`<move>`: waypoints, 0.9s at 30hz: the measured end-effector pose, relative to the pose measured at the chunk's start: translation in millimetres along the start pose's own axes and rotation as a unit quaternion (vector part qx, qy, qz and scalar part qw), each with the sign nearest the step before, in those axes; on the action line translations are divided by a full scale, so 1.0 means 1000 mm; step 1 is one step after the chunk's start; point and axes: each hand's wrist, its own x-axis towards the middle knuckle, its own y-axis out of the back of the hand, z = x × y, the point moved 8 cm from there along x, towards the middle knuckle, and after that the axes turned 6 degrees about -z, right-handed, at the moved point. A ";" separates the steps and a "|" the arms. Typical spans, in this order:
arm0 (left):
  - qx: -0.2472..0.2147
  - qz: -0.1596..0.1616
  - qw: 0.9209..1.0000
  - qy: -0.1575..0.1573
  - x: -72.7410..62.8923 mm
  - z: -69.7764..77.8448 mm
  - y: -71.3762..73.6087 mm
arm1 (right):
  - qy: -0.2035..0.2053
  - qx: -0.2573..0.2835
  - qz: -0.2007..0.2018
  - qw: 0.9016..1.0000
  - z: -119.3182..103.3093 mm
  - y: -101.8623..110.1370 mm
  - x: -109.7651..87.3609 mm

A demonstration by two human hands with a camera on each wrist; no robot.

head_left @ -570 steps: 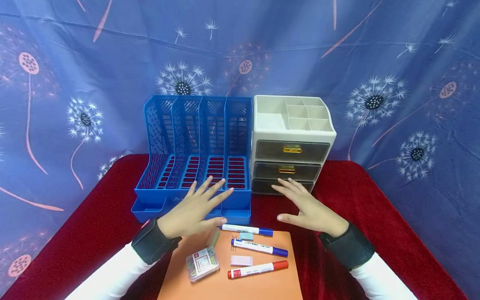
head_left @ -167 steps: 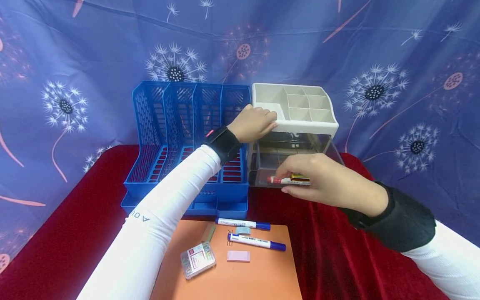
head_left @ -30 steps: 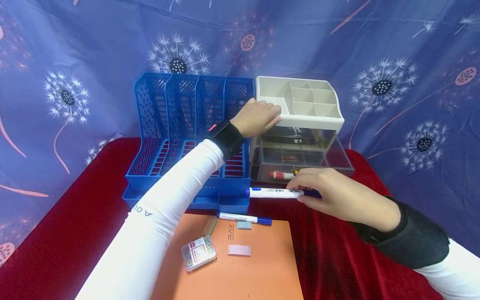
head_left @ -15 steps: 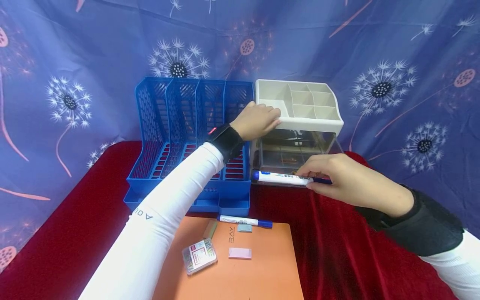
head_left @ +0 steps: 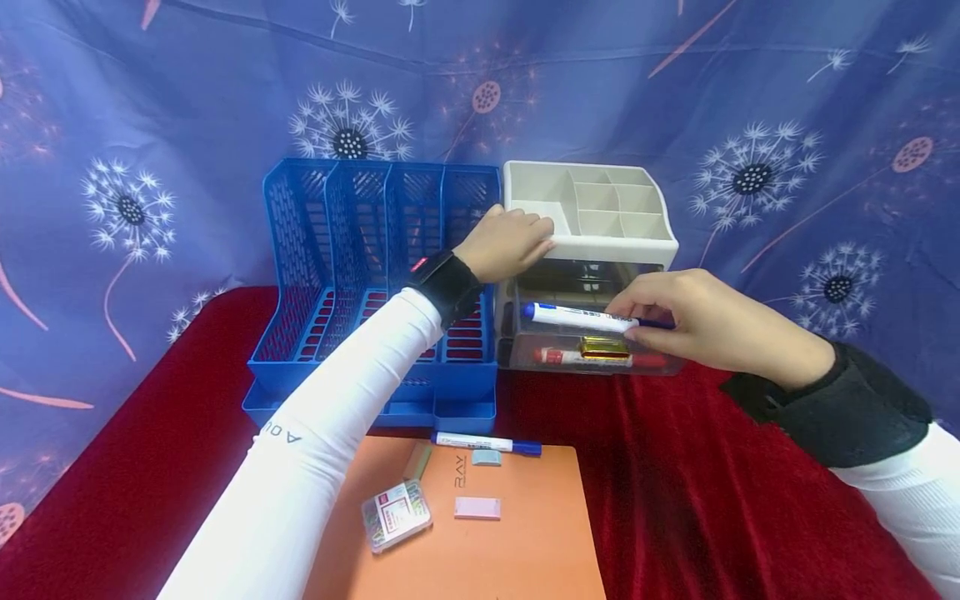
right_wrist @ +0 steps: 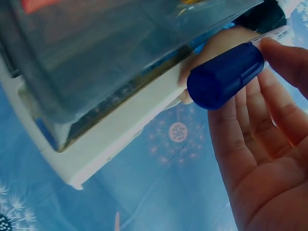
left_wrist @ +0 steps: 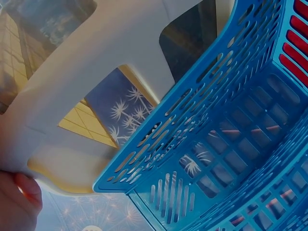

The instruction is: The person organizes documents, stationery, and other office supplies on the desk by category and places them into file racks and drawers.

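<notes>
My left hand grips the front left rim of the white drawer organizer; in the left wrist view only part of that hand shows at the corner. Between thumb and fingers, my right hand pinches a whiteboard marker near its blue cap. It is held level above the pulled-out clear drawer, which has a gold handle. A red-capped marker lies inside, behind the drawer front. The right wrist view shows the blue cap end-on beside the organizer.
A blue file rack stands against the organizer's left. On an orange mat lie another blue marker, a clear box of small colourful items, and pink, light blue and greenish blocks. Red cloth covers the table.
Over the last second my right hand has raised the blue marker from before the drawer front to above the drawer. Earlier, the drawer was opened and the red marker put inside. My left hand stays put.
</notes>
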 end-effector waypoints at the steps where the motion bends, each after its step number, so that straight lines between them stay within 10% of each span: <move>1: -0.001 0.000 1.000 0.000 0.000 0.000 0.000 | -0.005 -0.001 -0.002 1.000 0.003 0.000 0.001; 27: 0.000 0.017 1.000 -0.003 0.001 -0.002 -0.002 | -0.061 0.052 -0.078 0.994 0.050 -0.033 0.016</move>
